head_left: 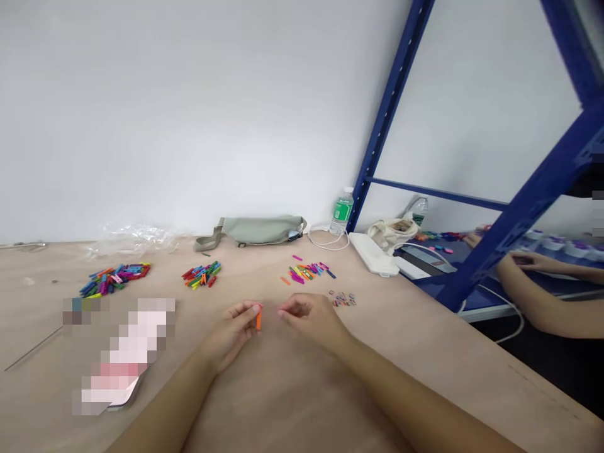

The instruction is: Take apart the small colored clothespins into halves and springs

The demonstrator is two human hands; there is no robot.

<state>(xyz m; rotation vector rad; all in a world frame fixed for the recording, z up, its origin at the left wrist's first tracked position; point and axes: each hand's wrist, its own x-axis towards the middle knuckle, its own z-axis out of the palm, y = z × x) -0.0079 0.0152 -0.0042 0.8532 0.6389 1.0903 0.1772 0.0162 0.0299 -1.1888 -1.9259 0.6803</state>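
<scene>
A small orange clothespin [258,319] stands upright in the pinch of the left hand [230,333], just above the bench [292,402], with the left fingers [245,309] closed on its upper end. The right hand [312,318] is just beside it at 3 o'clock, its fingers [285,308] bunched and pointing at the clothespin. Whether they hold anything is too small to tell. A fingertip pinch like this keeps so small a piece steady and in plain view.

At 1 o'clock lies a loose pile of pink, yellow and orange clothespins [309,272], and tiny coloured pieces [343,299] sit at 2 o'clock. Smaller and larger heaps of mixed clothespins [202,274] [114,279] lie at 10 o'clock. Farther off at 12 o'clock is a sage waist bag [252,230], and a water bottle [342,212] stands at 1 o'clock. At 2 o'clock, past a blue steel shelf upright [391,113], a co-worker's hands [523,261] work at a lower shelf.
</scene>
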